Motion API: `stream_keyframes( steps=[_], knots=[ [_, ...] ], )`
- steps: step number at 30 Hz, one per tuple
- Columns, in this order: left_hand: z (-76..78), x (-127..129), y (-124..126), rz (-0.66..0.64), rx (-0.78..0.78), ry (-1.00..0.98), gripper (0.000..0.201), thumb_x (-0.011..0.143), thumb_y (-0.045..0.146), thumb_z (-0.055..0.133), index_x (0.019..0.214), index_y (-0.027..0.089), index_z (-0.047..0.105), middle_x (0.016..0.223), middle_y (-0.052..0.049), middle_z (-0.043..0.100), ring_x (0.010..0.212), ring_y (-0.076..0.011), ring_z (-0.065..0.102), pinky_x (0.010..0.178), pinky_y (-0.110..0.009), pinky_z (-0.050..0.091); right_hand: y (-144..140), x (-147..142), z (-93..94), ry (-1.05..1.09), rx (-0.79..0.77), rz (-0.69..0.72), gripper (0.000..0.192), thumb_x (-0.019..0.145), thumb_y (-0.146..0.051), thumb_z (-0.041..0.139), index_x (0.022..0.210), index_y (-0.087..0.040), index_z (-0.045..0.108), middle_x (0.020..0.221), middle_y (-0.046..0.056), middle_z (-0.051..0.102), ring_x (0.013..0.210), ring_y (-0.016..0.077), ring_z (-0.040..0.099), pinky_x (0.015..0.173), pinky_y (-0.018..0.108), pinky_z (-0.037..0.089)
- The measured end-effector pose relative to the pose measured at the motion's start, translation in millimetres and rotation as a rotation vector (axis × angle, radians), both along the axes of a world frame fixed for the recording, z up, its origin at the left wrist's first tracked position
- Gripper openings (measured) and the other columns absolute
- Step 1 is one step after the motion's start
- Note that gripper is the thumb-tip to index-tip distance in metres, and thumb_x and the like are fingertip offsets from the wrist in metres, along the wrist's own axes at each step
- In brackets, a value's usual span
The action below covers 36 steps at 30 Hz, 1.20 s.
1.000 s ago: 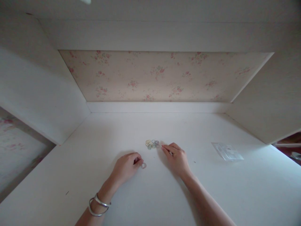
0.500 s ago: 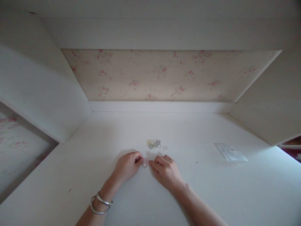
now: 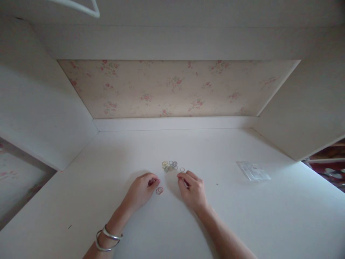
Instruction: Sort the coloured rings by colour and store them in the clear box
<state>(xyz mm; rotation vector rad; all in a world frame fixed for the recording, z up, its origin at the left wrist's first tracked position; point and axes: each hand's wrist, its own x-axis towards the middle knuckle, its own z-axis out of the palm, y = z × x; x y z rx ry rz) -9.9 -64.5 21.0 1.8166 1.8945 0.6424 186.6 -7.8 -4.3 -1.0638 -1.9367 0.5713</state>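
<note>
Beside the fingertips of my left hand [image 3: 144, 187], a few small reddish elastic bands [image 3: 159, 190] lie overlapping on the white tabletop. The thumb and fingers of that hand are pinched together, and whatever is between them is too small to make out. My right hand [image 3: 192, 190] is also closed in a pinch, its fingertips just below a single thin band [image 3: 182, 169]; I cannot make out anything in its grip. Farther back is a loose heap of thin yellow, green and grey-purple elastic bands [image 3: 169, 166], touched by neither hand.
A clear plastic bag [image 3: 253, 171] lies flat on the right of the tabletop [image 3: 129, 147]. A thin dark strip [image 3: 70, 227] is at the left and a dark speck [image 3: 217, 184] right of my right hand. White panels and a flowered back wall [image 3: 172, 90] enclose the surface.
My hands have parted: the right has moved away from the left, up toward the single band. The reddish bands lie by my left hand. The camera view has shifted slightly.
</note>
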Motion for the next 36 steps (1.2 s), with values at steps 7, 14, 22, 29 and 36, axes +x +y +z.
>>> stream_keyframes(
  steps=[7, 14, 22, 29, 36],
  knots=[
    [16.0, 37, 31, -0.193, 0.084, 0.233, 0.024, 0.09, 0.032, 0.042, 0.089, 0.024, 0.065, 0.092, -0.002, 0.065, 0.08, -0.0148, 0.059, 0.07, -0.024, 0.04, 50, 35, -4.3, 0.486, -0.427, -0.512, 0.032, 0.074, -0.037, 0.051, 0.086, -0.015, 0.07, 0.066, 0.003, 0.063, 0.058, 0.0149, 0.051, 0.054, 0.024, 0.035],
    [3.9, 54, 62, -0.197, 0.08, 0.491, 0.028, 0.094, 0.032, 0.035, 0.094, 0.025, 0.062, 0.098, -0.003, 0.064, 0.089, -0.0177, 0.059, 0.069, -0.027, 0.043, 53, 33, -3.9, 0.448, -0.444, -0.433, 0.033, 0.074, -0.039, 0.051, 0.086, -0.016, 0.071, 0.069, 0.004, 0.065, 0.063, 0.0163, 0.053, 0.06, 0.025, 0.037],
    [4.7, 57, 72, -0.268, 0.055, 0.623, 0.027, 0.094, 0.023, 0.03, 0.093, 0.021, 0.058, 0.094, -0.005, 0.061, 0.081, -0.0178, 0.061, 0.066, -0.028, 0.044, 54, 34, -5.2, 0.396, -0.446, -0.388, 0.033, 0.075, -0.039, 0.05, 0.087, -0.017, 0.071, 0.063, 0.001, 0.061, 0.054, 0.0135, 0.048, 0.054, 0.024, 0.034],
    [2.8, 62, 71, -0.262, -0.005, 0.67, 0.026, 0.086, 0.005, 0.035, 0.102, 0.016, 0.053, 0.1, -0.011, 0.059, 0.088, -0.0192, 0.059, 0.07, -0.028, 0.044, 52, 32, -5.7, 0.341, -0.432, -0.359, 0.035, 0.076, -0.042, 0.05, 0.088, -0.017, 0.071, 0.055, -0.002, 0.052, 0.049, 0.012, 0.042, 0.048, 0.023, 0.029],
    [19.3, 52, 61, -0.213, 0.058, 0.498, 0.019, 0.09, 0.013, 0.035, 0.102, 0.02, 0.049, 0.1, -0.004, 0.059, 0.079, -0.0149, 0.06, 0.064, -0.025, 0.041, 52, 31, -6.4, 0.331, -0.433, -0.353, 0.036, 0.075, -0.043, 0.051, 0.088, -0.016, 0.071, 0.054, -0.002, 0.05, 0.049, 0.0117, 0.04, 0.047, 0.023, 0.027]
  ],
)
